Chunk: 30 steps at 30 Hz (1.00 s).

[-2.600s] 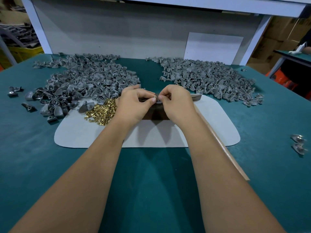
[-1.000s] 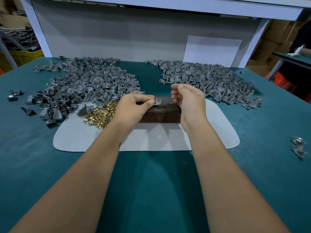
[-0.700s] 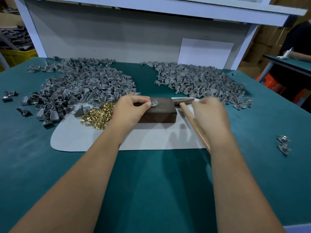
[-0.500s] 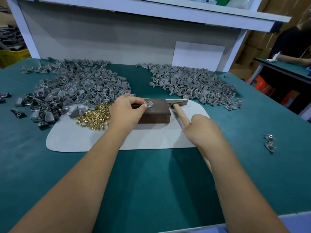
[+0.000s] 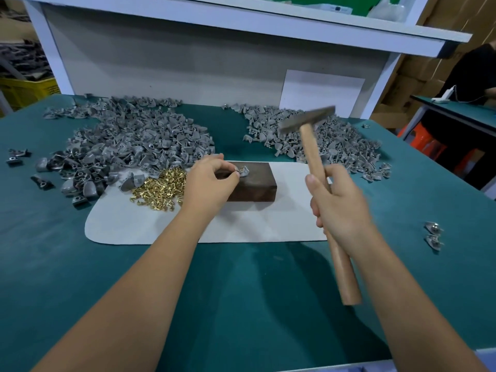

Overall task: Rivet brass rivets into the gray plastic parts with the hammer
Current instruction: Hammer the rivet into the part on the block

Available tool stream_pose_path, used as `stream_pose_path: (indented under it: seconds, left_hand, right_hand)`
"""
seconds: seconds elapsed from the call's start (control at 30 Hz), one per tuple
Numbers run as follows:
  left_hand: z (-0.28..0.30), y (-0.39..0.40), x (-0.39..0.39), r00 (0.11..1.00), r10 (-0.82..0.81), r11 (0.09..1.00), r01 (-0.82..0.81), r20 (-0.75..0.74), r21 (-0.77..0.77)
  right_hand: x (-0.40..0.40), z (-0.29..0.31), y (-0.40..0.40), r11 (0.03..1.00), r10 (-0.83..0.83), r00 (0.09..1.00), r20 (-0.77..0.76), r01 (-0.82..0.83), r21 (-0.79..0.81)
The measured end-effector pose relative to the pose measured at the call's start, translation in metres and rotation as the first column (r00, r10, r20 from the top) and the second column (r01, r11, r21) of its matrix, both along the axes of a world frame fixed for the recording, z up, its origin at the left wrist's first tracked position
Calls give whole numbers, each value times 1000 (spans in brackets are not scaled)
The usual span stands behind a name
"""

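On the dark block (image 5: 252,183) mid-worktop, left hand (image 5: 208,183) pinches a gray part (image 5: 243,171) with rivet; right hand (image 5: 339,208) grips the raised hammer (image 5: 312,146), so a stray blow could hit fingertips (image 5: 236,176)

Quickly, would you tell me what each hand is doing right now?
Left hand: pinches the gray plastic part on the dark block.
Right hand: grips the raised hammer.

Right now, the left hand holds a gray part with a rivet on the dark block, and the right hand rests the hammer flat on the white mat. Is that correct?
Not quite. The head view shows the right hand gripping the hammer raised in the air, its head above the white mat, not lying on it. The rest stands: the left hand holds the gray part with a rivet on the dark block.
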<state>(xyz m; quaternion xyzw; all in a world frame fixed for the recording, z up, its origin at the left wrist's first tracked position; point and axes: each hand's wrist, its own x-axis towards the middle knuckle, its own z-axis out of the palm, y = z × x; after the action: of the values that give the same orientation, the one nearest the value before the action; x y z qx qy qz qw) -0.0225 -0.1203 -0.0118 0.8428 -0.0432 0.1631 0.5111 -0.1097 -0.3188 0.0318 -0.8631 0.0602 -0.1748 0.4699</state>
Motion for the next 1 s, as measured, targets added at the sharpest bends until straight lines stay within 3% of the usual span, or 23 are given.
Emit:
stream_pose_path:
  seconds: [0.13,0.23,0.37,0.63,0.77,0.93,1.0]
  left_hand:
    - [2,1,0,1000,-8,1000,8,-30,-25]
    - [1,3,0,999,-25,999,24,-20,-31]
    - [-1,2,0,999,-28,996,25,-26,-83]
    - [-3,1,2,998,-33,991,26,-47,-135]
    - [-4,1,2,998,-44,985,37,-34,-166]
    - [-1,2,2,998,-62,985,60,-4,-163]
    - [-1,2,1,997,-78,981,74,-16,-180]
  right_hand:
    - [-8,14,-9,962,20,999,-31,-28,-271]
    - [-14,9,-7,872,-10,998,-54,-18,-489]
    - [-16,-3,10,876,-16,1000,18,22,-481]
    - [-14,5,35,693,-189,979,76,188,-696]
    - [-15,5,38,718,-200,978,54,184,-671]
    - [-18,11,35,871,-116,993,-28,88,-484]
    - [-18,14,32,887,-91,995,-52,57,-459]
